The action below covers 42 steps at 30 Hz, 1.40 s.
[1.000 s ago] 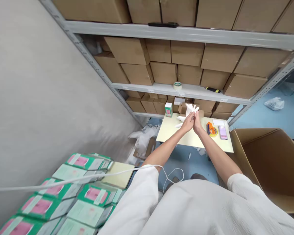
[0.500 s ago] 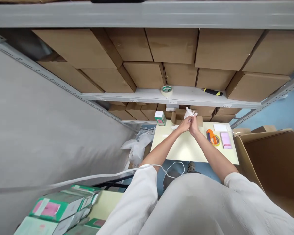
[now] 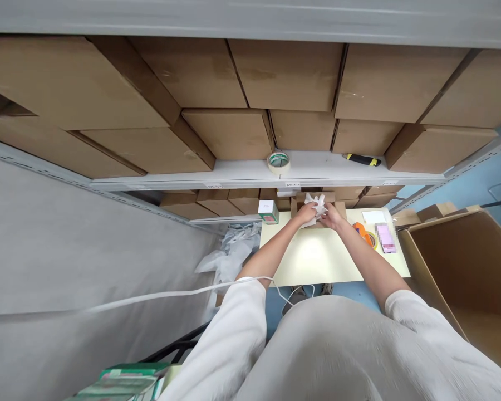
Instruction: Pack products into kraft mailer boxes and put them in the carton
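A crumpled white plastic bag (image 3: 318, 201) sits over a small open cardboard box (image 3: 341, 208) at the back of the pale yellow table (image 3: 313, 256). My left hand (image 3: 307, 212) grips the bag's left side, fingers curled onto it. From the right, my right hand (image 3: 331, 216) has its fingers closed on the bag's other side. Part of the small box is hidden behind my hands and the bag, and what the bag contains cannot be seen. Left of them stands a small white and green carton (image 3: 269, 212).
An orange tape dispenser (image 3: 362, 234), a pink printed card (image 3: 385, 238) and a white sheet (image 3: 374, 216) lie at the table's right. A large open carton (image 3: 426, 278) stands beside it. Above, a shelf holds cardboard boxes, a tape roll (image 3: 279, 162) and a cutter (image 3: 362, 160). A white cable (image 3: 171, 293) crosses the left.
My hands were pressed together around the twisted top of the bag. Now they are apart on either side of it, lower at the small box, and the bag is more spread out. The view has shifted.
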Each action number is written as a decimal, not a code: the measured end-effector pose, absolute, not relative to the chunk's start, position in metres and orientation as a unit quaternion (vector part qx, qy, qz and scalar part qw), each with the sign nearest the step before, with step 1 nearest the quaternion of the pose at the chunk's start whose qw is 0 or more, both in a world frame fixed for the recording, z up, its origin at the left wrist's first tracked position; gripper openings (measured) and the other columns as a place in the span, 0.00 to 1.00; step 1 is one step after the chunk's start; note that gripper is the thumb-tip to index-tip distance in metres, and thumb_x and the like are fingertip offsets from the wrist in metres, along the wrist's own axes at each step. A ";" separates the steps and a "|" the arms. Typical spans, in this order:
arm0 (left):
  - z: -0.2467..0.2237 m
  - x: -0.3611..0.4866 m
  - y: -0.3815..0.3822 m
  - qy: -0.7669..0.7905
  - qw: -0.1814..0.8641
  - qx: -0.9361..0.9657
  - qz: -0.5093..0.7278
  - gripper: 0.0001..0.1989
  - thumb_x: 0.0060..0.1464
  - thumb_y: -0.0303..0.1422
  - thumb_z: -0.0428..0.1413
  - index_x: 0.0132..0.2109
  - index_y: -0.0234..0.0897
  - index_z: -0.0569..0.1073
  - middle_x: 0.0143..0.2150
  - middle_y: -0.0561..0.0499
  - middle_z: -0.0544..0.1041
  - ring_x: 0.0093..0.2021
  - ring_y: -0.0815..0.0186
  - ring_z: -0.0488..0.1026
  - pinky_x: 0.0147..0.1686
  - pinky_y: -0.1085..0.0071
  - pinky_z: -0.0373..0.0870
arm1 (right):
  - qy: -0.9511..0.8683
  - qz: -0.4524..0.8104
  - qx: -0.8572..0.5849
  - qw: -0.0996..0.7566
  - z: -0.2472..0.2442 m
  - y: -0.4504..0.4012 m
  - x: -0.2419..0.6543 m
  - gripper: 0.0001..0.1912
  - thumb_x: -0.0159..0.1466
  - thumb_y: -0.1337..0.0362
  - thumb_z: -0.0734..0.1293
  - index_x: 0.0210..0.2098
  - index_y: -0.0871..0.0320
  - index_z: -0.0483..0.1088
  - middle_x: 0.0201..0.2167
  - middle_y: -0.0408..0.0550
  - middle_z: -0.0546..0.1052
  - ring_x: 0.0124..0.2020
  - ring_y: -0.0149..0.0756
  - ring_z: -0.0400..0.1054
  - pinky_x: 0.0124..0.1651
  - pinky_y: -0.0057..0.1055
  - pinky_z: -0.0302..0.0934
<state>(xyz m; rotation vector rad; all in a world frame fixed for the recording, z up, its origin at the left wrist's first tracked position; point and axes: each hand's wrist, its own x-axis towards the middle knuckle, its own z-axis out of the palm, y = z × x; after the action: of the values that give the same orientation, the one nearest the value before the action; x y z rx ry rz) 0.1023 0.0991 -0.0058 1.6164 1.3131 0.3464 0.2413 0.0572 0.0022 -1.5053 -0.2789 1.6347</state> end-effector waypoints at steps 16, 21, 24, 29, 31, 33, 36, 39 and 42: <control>-0.006 0.041 0.088 0.545 0.447 0.671 0.231 0.19 0.60 0.22 0.53 0.52 0.38 0.83 0.54 0.45 0.86 0.55 0.59 0.82 0.61 0.63 0.76 | -0.368 0.562 -0.632 0.387 -0.010 0.053 0.230 0.12 0.59 0.57 0.73 0.40 0.54 0.80 0.42 0.48 0.84 0.47 0.43 0.76 0.56 0.42 0.69; -0.016 0.001 0.069 0.545 0.447 0.655 0.272 0.16 0.60 0.22 0.51 0.45 0.38 0.82 0.43 0.49 0.86 0.43 0.64 0.82 0.50 0.68 0.78 | -0.418 0.596 -0.572 0.377 -0.004 0.040 0.201 0.15 0.63 0.52 0.74 0.44 0.54 0.79 0.45 0.50 0.84 0.47 0.41 0.79 0.54 0.39 0.72; -0.031 -0.024 0.059 0.561 0.436 0.653 0.261 0.16 0.60 0.22 0.51 0.45 0.37 0.82 0.40 0.49 0.85 0.41 0.63 0.82 0.48 0.68 0.78 | -0.452 0.623 -0.536 0.347 -0.006 0.027 0.181 0.17 0.64 0.49 0.75 0.45 0.54 0.79 0.46 0.51 0.84 0.45 0.41 0.80 0.52 0.39 0.73; -0.069 -0.052 0.041 0.593 0.402 0.675 0.174 0.16 0.62 0.21 0.53 0.48 0.38 0.83 0.47 0.47 0.86 0.49 0.60 0.82 0.53 0.66 0.76 | -0.476 0.629 -0.559 0.257 -0.027 0.005 0.152 0.11 0.66 0.56 0.72 0.44 0.56 0.79 0.45 0.50 0.84 0.42 0.36 0.80 0.46 0.32 0.71; -0.087 -0.058 0.032 0.609 0.374 0.690 0.119 0.16 0.64 0.22 0.54 0.51 0.39 0.82 0.52 0.46 0.85 0.54 0.59 0.80 0.56 0.65 0.75 | -0.477 0.627 -0.568 0.239 -0.036 -0.003 0.147 0.10 0.67 0.58 0.71 0.43 0.56 0.79 0.45 0.50 0.84 0.42 0.35 0.79 0.45 0.31 0.70; -0.103 -0.059 0.024 0.615 0.346 0.705 0.066 0.16 0.65 0.24 0.55 0.54 0.40 0.82 0.57 0.45 0.83 0.58 0.58 0.79 0.59 0.64 0.73 | -0.475 0.629 -0.566 0.240 -0.041 -0.008 0.147 0.10 0.67 0.58 0.71 0.44 0.56 0.79 0.46 0.50 0.84 0.42 0.35 0.79 0.45 0.32 0.71; -0.122 -0.057 0.016 0.604 0.314 0.733 -0.003 0.16 0.66 0.27 0.57 0.58 0.41 0.80 0.62 0.43 0.79 0.61 0.55 0.75 0.62 0.62 0.71 | -0.475 0.632 -0.554 0.261 -0.039 -0.011 0.157 0.14 0.67 0.55 0.72 0.47 0.55 0.79 0.48 0.51 0.83 0.42 0.36 0.79 0.44 0.33 0.72; -0.135 -0.054 0.012 0.589 0.291 0.752 -0.058 0.16 0.65 0.28 0.59 0.58 0.40 0.80 0.62 0.39 0.78 0.64 0.50 0.72 0.64 0.58 0.68 | -0.482 0.621 -0.544 0.293 -0.033 -0.008 0.174 0.17 0.66 0.52 0.72 0.49 0.55 0.79 0.46 0.52 0.83 0.39 0.36 0.79 0.41 0.33 0.73; -0.145 -0.053 0.008 0.581 0.276 0.761 -0.087 0.16 0.65 0.28 0.58 0.58 0.39 0.79 0.62 0.37 0.76 0.65 0.48 0.70 0.63 0.57 0.68 | -0.487 0.582 -0.562 0.330 -0.030 0.004 0.193 0.19 0.66 0.49 0.72 0.47 0.56 0.78 0.41 0.51 0.83 0.32 0.34 0.75 0.33 0.31 0.70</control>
<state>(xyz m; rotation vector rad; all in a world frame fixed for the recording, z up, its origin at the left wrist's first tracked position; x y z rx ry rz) -0.0532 0.0082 -0.1446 2.0437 1.5626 -0.2340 0.1933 0.0039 -0.0302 -1.4685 -1.2726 1.5222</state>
